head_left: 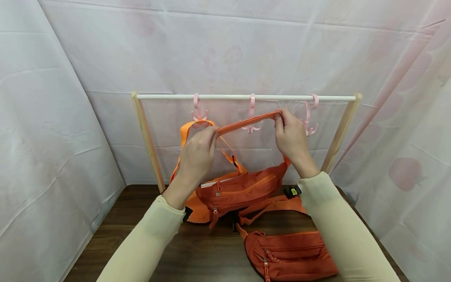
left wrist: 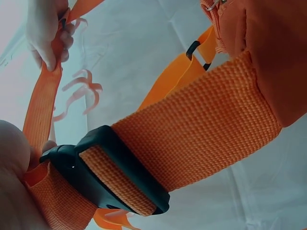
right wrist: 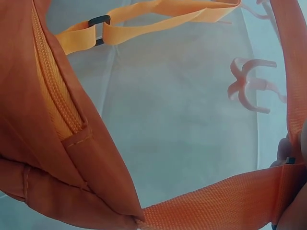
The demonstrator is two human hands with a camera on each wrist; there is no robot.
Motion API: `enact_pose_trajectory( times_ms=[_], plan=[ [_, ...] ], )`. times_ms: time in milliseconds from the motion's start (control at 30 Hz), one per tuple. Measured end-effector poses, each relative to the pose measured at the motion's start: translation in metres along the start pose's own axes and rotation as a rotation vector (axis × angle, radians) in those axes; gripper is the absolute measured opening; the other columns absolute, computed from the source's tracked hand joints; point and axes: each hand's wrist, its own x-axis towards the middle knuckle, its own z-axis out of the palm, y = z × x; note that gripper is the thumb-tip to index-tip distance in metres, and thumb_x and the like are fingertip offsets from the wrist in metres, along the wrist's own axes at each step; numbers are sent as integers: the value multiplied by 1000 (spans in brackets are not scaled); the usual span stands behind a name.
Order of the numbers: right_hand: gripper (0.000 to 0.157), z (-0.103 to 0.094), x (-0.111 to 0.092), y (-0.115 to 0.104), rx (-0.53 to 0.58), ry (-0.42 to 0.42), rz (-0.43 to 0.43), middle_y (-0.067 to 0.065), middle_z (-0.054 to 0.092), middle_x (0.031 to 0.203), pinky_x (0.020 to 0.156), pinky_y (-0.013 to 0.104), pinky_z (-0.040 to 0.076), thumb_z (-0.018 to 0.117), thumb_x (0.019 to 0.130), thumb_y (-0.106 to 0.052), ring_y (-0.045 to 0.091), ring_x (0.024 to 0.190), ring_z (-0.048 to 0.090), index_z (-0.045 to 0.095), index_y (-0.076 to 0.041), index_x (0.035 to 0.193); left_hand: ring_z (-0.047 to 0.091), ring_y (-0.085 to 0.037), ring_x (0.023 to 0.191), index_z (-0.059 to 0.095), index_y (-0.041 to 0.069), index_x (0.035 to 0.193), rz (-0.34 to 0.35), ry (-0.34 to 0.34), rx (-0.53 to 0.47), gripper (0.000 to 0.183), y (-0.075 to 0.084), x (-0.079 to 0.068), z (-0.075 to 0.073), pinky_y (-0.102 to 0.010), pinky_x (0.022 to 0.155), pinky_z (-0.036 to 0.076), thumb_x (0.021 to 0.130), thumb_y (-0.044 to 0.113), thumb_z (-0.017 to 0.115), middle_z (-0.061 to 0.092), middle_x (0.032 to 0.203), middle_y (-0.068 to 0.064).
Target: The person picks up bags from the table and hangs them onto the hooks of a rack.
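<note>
My left hand [head_left: 199,152] and right hand [head_left: 291,135] each grip the orange strap [head_left: 248,122] of a rust-red waist bag [head_left: 246,188], holding a length of it between them. The bag hangs tilted below my hands, above the table. In the left wrist view, a black buckle [left wrist: 127,175] sits on the strap beside my left hand. Behind the strap is the middle pink hook [head_left: 252,105]. A brighter orange strap [head_left: 184,133] hangs at the left pink hook [head_left: 196,102]; the orange bag [head_left: 198,207] below is partly hidden by the waist bag.
Another rust-red waist bag [head_left: 289,254] lies on the dark wooden table [head_left: 116,235] at front right, partly behind my right sleeve. The hooks hang from a white rail [head_left: 225,97] between wooden posts. A third pink hook [head_left: 308,117] is at the right. Pale curtains surround everything.
</note>
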Motion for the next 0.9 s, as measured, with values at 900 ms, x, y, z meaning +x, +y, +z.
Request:
enact_pose_trajectory(
  times_ms=[900],
  plan=[
    [31, 23, -1, 22, -63, -132, 149, 17, 64, 88, 85, 58, 48, 44, 114, -28, 41, 84, 60, 62, -6, 99, 69, -28, 75, 73, 7, 122, -91, -87, 72, 24, -15, -1, 22, -44, 58, 53, 112, 23, 57, 74, 92, -8]
  ],
)
